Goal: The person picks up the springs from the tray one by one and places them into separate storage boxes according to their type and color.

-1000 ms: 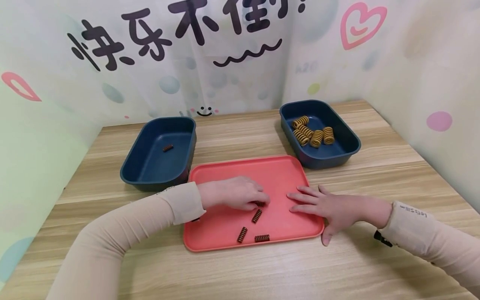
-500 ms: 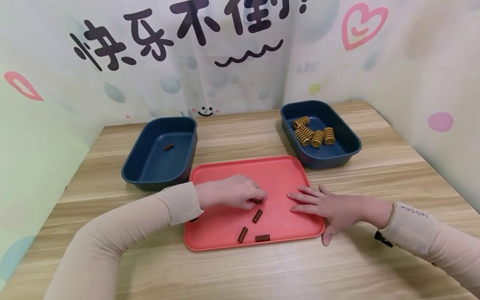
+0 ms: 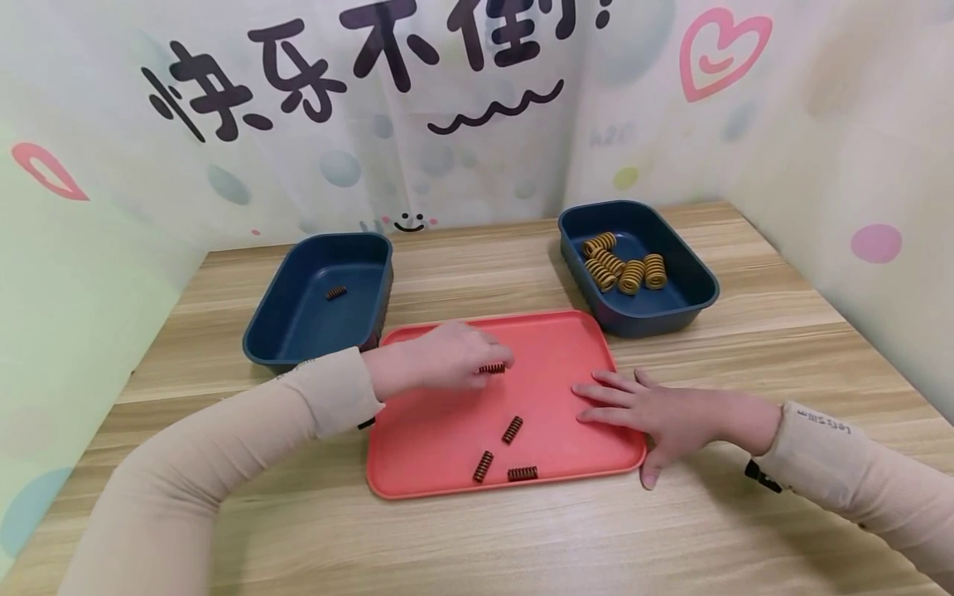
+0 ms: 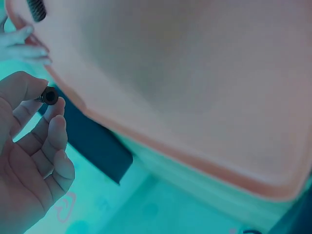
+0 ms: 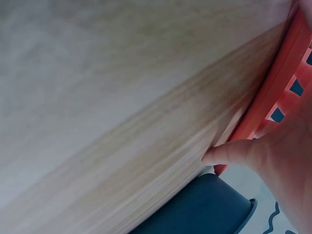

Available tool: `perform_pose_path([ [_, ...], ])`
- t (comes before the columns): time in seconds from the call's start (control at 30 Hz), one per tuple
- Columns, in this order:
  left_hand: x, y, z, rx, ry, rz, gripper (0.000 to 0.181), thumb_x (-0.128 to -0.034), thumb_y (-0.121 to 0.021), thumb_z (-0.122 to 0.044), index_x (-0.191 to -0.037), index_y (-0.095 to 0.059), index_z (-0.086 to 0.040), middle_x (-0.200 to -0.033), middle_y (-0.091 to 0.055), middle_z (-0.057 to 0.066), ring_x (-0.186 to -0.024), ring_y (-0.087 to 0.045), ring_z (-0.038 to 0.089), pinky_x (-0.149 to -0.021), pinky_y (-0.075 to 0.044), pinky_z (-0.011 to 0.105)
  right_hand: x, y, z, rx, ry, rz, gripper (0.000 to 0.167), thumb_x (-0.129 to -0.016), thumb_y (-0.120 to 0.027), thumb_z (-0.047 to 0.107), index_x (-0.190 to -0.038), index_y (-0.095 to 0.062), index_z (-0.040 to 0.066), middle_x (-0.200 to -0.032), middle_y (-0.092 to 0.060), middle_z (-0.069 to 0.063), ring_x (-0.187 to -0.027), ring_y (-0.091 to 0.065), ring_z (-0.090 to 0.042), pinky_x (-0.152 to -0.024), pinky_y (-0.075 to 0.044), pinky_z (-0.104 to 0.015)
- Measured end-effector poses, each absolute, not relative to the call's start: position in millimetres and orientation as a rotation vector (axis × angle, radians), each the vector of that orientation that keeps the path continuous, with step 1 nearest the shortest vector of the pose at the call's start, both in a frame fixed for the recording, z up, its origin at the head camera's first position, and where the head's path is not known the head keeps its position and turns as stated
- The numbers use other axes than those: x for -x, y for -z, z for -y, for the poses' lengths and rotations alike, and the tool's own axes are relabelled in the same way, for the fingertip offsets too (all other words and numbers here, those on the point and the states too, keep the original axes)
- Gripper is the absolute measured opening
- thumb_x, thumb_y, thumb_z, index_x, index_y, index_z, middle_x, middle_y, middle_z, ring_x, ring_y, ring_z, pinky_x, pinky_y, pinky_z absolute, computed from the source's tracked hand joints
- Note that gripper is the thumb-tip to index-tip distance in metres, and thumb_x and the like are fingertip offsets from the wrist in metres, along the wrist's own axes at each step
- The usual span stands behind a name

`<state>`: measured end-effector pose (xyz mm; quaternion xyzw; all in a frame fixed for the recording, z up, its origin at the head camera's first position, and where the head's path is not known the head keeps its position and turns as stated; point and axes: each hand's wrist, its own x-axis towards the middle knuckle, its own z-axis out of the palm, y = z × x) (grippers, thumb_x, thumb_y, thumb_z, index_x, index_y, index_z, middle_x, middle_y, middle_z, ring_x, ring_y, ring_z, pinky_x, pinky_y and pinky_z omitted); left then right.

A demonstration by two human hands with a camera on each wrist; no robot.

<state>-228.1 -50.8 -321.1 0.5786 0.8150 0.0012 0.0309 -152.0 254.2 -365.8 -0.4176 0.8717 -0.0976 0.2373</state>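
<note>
The left hand (image 3: pixel 447 356) pinches a small dark spring (image 3: pixel 492 368) above the back left part of the red tray (image 3: pixel 551 364). In the left wrist view that spring (image 4: pixel 49 95) is seen end-on between thumb and fingertip of the left hand (image 4: pixel 36 151). Spread flat, the fingers of the right hand (image 3: pixel 663 414) rest on the tray's right edge, its thumb on the table. Several small dark springs lie on the front of the tray, one (image 3: pixel 512 430) nearest the middle, another (image 3: pixel 483 466) lower left, and one (image 3: pixel 522 473) along the front rim.
A blue bin (image 3: pixel 298 331) behind the tray at left holds one small dark spring (image 3: pixel 336 292). At the back right, another blue bin (image 3: pixel 671 316) holds several larger yellow springs (image 3: pixel 631 276). A printed cloth (image 3: pixel 477 165) hangs behind the wooden table (image 3: pixel 447 546).
Holding the spring, the left hand has moved back and left, up from beside the other springs on the tray. The right hand has stayed where it was.
</note>
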Motion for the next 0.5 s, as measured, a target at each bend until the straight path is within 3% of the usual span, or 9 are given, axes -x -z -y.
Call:
perform_pose_path([
  [0.2,237.3,307.3,63.4,-1.767,-0.025,-2.630,0.017,-0.0839,-0.059,-0.010,-0.100,-0.061,-0.014,-0.081,-0.062,-0.002,-0.066,-0.053,0.012,-0.052,-0.040,0.025,151.8,366.4,-254.0,1.172,0.282,-2.393,0.094,-0.065,-0.062,0.067,-0.143,-0.031,0.023,-0.153,-0.012,-0.006,-0.136,-0.004,-0.041,-0.096,-0.008,-0.072],
  [0.5,248.0,284.9,82.6,-1.549,-0.072,-2.722,0.019,-0.0853,-0.058,-0.010,-0.104,-0.062,-0.011,-0.085,-0.063,0.003,-0.067,-0.054,0.013,-0.058,-0.044,0.028,151.4,364.8,-252.7,1.164,0.290,-2.383,0.094,-0.066,-0.062,0.066,-0.143,-0.031,0.022,-0.153,-0.012,-0.006,-0.136,-0.003,-0.041,-0.097,-0.009,-0.071],
])
